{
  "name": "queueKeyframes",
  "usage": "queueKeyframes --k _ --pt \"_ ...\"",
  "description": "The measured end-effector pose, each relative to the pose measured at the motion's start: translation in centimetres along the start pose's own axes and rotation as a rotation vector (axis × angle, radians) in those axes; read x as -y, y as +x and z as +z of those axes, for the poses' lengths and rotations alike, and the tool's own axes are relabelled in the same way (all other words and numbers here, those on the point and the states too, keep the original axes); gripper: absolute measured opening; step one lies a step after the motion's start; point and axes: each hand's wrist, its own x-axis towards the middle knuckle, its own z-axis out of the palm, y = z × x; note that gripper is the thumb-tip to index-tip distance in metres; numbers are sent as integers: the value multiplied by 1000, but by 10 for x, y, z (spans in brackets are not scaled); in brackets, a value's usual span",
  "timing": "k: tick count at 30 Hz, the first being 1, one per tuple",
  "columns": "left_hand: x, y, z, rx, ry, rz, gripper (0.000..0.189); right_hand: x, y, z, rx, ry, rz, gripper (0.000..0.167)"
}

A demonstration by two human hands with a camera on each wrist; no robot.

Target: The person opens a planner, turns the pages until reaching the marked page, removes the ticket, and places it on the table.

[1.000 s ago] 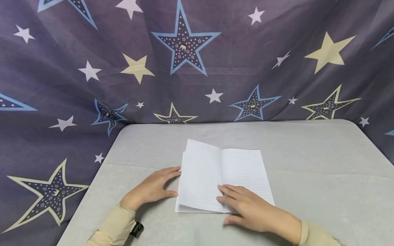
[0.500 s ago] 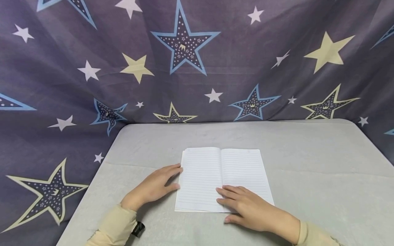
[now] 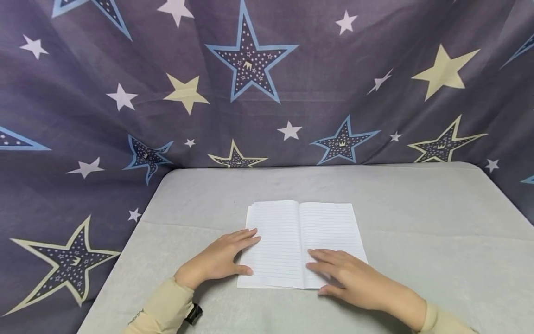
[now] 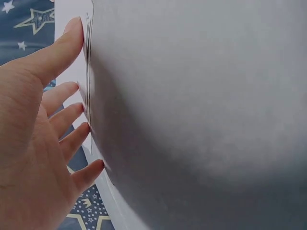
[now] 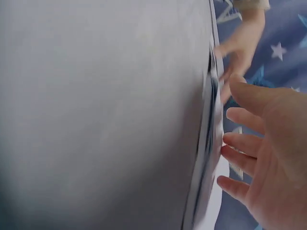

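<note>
An open notebook (image 3: pixel 273 246) with white lined pages lies flat on the table, its spine running away from the person. The left hand (image 3: pixel 221 257) rests at the left page's outer edge, fingertips on the paper and thumb near the lower left corner. Over the lower part of the right page is the right hand (image 3: pixel 354 278), its fingers extended and spread. In the left wrist view, the left hand (image 4: pixel 43 129) shows straight, spread fingers along the notebook's edge. The right wrist view shows the right hand (image 5: pixel 268 148) likewise spread, with nothing pinched.
The notebook lies on a light grey cloth-covered table (image 3: pixel 438 260). A dark curtain (image 3: pixel 317 60) with printed stars hangs behind the table and along its left side.
A raised page has come down flat on the left, exposing lined paper on both sides. The left hand has moved right onto the page edge; the right hand has shifted slightly right.
</note>
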Motion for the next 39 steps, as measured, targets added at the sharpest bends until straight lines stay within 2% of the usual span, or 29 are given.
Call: queueKeyframes --k 3,8,17,28,35,39 --pt "0 0 -1 -2 -8 1 76 -13 -12 -8 -15 12 63 53" --pt "0 0 -1 -2 -9 -2 76 -35 -31 -18 9 28 167 59" --pt "4 0 -1 -6 -41 -7 78 -49 -45 -22 35 -12 229 74" --pt "4 0 -1 -5 -74 -21 78 -48 -43 -18 -52 -75 230 72" --pt "5 0 0 -8 -74 -21 78 -53 -45 -19 -39 0 217 75" --pt "5 0 1 -11 -75 -17 78 -56 -45 -19 -65 9 203 72"
